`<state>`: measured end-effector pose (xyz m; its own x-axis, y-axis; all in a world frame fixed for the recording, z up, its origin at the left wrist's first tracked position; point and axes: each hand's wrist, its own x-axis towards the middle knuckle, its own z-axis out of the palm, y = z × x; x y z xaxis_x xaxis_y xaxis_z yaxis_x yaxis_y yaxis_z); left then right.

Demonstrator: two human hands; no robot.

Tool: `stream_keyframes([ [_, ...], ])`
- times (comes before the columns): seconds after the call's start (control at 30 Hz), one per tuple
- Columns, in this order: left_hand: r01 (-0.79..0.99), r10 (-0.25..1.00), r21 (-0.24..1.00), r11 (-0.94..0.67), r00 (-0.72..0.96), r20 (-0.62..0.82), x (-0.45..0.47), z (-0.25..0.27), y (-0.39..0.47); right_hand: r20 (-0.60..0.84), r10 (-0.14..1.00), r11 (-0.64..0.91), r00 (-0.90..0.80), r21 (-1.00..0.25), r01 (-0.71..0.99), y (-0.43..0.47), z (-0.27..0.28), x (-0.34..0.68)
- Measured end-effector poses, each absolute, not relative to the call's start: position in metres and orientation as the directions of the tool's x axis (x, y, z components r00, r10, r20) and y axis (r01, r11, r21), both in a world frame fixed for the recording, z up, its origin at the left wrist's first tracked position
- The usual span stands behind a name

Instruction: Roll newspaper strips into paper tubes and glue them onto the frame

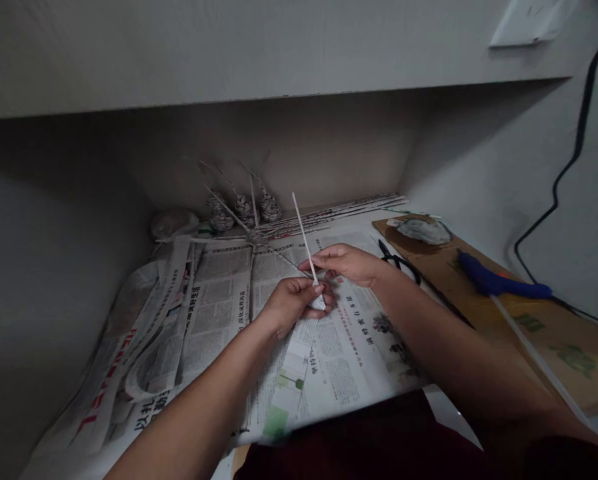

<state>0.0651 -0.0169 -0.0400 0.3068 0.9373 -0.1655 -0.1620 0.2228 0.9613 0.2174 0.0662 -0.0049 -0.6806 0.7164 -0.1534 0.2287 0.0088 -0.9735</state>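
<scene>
My left hand (289,301) is closed on the lower end of a thin white rolled paper tube (303,230), thumb and fingers pinching it where it widens into flat paper. The tube points up and slightly left. My right hand (353,264) sits just above and to the right, its fingertips closed around the tube's lower part. A printed paper strip (299,363) with green patches runs down below my left hand towards my lap. Behind my hands lies a woven centre with spread paper spokes (257,237).
Newspaper (219,313) covers the table. Several woven cones (270,205) stand at the back beside a bundle of paper sticks (349,210). Cut strips (143,380) lie left. Black-handled scissors (391,256) and a blue glue gun (493,279) on cardboard (539,333) lie right.
</scene>
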Motion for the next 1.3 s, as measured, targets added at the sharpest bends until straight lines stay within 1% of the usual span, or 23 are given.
stream_keyframes([
  [0.13,-0.085,0.938,0.973,0.216,0.293,-0.183,0.067,-0.042,-0.016,-0.081,0.836,-0.005,-0.542,-0.99,0.14,0.063,-0.017,0.21],
  [0.23,-0.047,0.934,0.975,0.216,0.302,-0.192,0.068,-0.043,-0.016,-0.014,0.882,0.015,-0.471,-0.998,0.059,0.063,-0.026,0.21],
  [0.3,-0.036,0.932,0.976,0.216,0.305,-0.195,0.068,-0.042,-0.016,-0.017,0.859,0.002,-0.512,-0.999,0.038,0.063,-0.029,0.212],
  [0.37,-0.029,0.932,0.975,0.22,0.302,-0.202,0.068,-0.042,-0.016,-0.076,0.782,-0.057,-0.619,-0.997,0.049,0.061,-0.031,0.214],
  [0.43,-0.026,0.93,0.973,0.227,0.302,-0.209,0.068,-0.042,-0.016,-0.118,0.731,-0.109,-0.672,-0.992,0.055,0.061,-0.032,0.216],
  [0.47,-0.025,0.929,0.973,0.229,0.304,-0.211,0.068,-0.042,-0.016,-0.115,0.744,-0.117,-0.658,-0.992,0.041,0.061,-0.033,0.216],
  [0.57,-0.03,0.926,0.972,0.234,0.313,-0.214,0.068,-0.044,-0.017,-0.055,0.843,-0.088,-0.535,-0.996,-0.035,0.062,-0.033,0.215],
  [0.6,-0.04,0.925,0.972,0.234,0.317,-0.209,0.068,-0.044,-0.017,-0.057,0.845,-0.092,-0.532,-0.995,-0.039,0.063,-0.034,0.215],
  [0.63,-0.052,0.926,0.971,0.231,0.319,-0.203,0.067,-0.045,-0.017,-0.075,0.822,-0.11,-0.564,-0.994,-0.028,0.063,-0.033,0.215],
  [0.7,-0.071,0.928,0.971,0.228,0.319,-0.194,0.067,-0.045,-0.017,-0.114,0.749,-0.139,-0.653,-0.99,0.013,0.062,-0.033,0.215],
  [0.73,-0.072,0.928,0.971,0.227,0.318,-0.194,0.067,-0.045,-0.017,-0.118,0.731,-0.139,-0.672,-0.99,0.023,0.062,-0.033,0.215],
  [0.77,-0.068,0.928,0.971,0.23,0.315,-0.197,0.068,-0.045,-0.017,-0.108,0.74,-0.129,-0.664,-0.992,0.017,0.062,-0.033,0.214],
  [0.87,-0.047,0.926,0.969,0.244,0.307,-0.218,0.069,-0.044,-0.017,-0.033,0.849,-0.074,-0.527,-0.996,-0.056,0.063,-0.032,0.213],
  [0.9,-0.045,0.927,0.968,0.246,0.303,-0.222,0.069,-0.044,-0.018,-0.027,0.858,-0.073,-0.513,-0.995,-0.07,0.063,-0.032,0.213],
  [0.93,-0.046,0.928,0.968,0.245,0.301,-0.221,0.069,-0.044,-0.018,-0.034,0.844,-0.084,-0.535,-0.994,-0.07,0.064,-0.032,0.214],
  [1.03,-0.056,0.933,0.972,0.227,0.3,-0.2,0.069,-0.044,-0.017,-0.088,0.738,-0.134,-0.669,-0.991,-0.017,0.065,-0.033,0.216],
  [1.07,-0.056,0.933,0.973,0.225,0.3,-0.198,0.069,-0.045,-0.017,-0.095,0.727,-0.139,-0.68,-0.99,-0.01,0.065,-0.034,0.217],
  [1.1,-0.052,0.932,0.973,0.226,0.3,-0.201,0.069,-0.045,-0.017,-0.088,0.747,-0.135,-0.659,-0.991,-0.021,0.066,-0.034,0.216],
  [1.2,-0.041,0.926,0.969,0.242,0.308,-0.218,0.07,-0.046,-0.018,-0.048,0.852,-0.116,-0.521,-0.988,-0.098,0.066,-0.036,0.215],
  [1.23,-0.041,0.926,0.97,0.242,0.308,-0.218,0.071,-0.045,-0.018,-0.049,0.86,-0.121,-0.508,-0.987,-0.109,0.066,-0.036,0.215],
  [1.3,-0.044,0.93,0.971,0.234,0.301,-0.211,0.071,-0.045,-0.018,-0.07,0.815,-0.146,-0.575,-0.985,-0.087,0.066,-0.035,0.217],
])
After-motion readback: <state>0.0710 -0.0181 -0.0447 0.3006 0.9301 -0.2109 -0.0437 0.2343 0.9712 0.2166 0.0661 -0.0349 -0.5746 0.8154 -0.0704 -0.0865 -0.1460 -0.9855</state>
